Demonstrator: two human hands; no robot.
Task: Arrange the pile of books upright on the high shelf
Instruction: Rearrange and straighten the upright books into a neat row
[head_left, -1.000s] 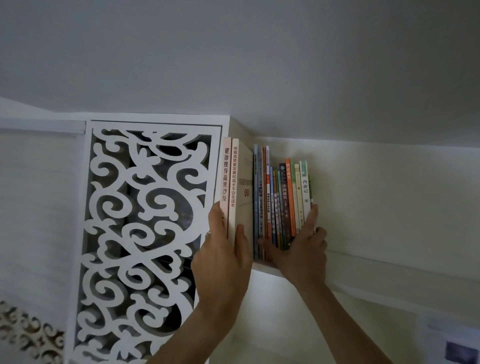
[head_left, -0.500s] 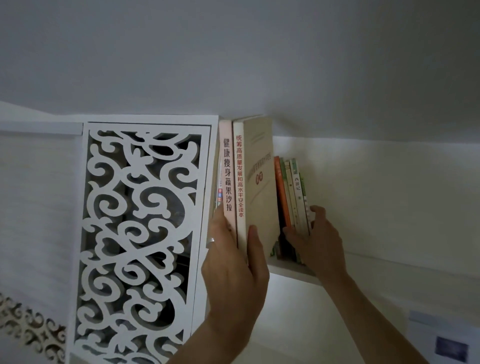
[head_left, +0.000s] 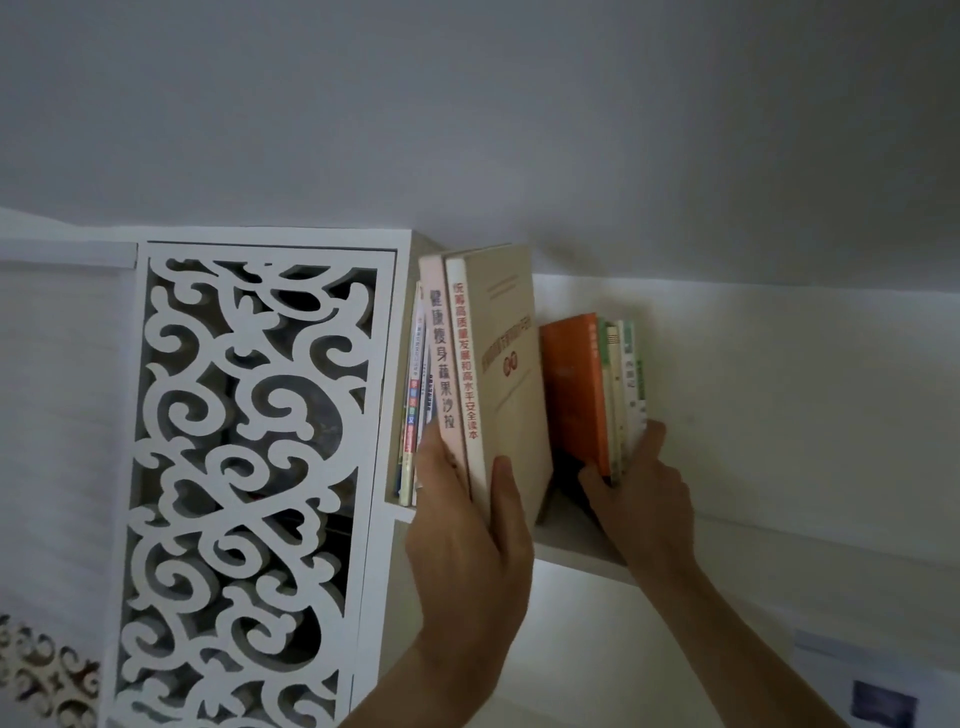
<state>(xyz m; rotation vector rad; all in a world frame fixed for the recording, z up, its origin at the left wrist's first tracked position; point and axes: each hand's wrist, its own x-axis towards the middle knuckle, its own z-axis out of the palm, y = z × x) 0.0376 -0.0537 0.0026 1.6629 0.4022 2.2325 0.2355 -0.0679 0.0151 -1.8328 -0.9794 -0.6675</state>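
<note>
My left hand (head_left: 467, 540) grips two tall books from below: a pink-spined book (head_left: 439, 358) and a beige book (head_left: 506, 374) with a white spine. They stand upright at the shelf's front edge. A few thin books (head_left: 415, 395) lean against the cabinet side to their left. To the right, an orange book (head_left: 574, 395) and some thin green and cream books (head_left: 626, 384) stand upright, with my right hand (head_left: 639, 488) pinching their lower edges. A dark gap lies between the two groups. The high shelf (head_left: 576, 545) runs to the right.
A white cabinet door with a cut-out scroll pattern (head_left: 249, 488) stands directly left of the books. The sloped ceiling (head_left: 519, 130) hangs close above the book tops. A paper with a dark patch (head_left: 878, 696) hangs on the wall at the lower right.
The two tall books in my left hand have moved right and nearer to the camera. My right hand has shifted the orange and green books rightward, opening a gap. The thin books on the left came into sight.
</note>
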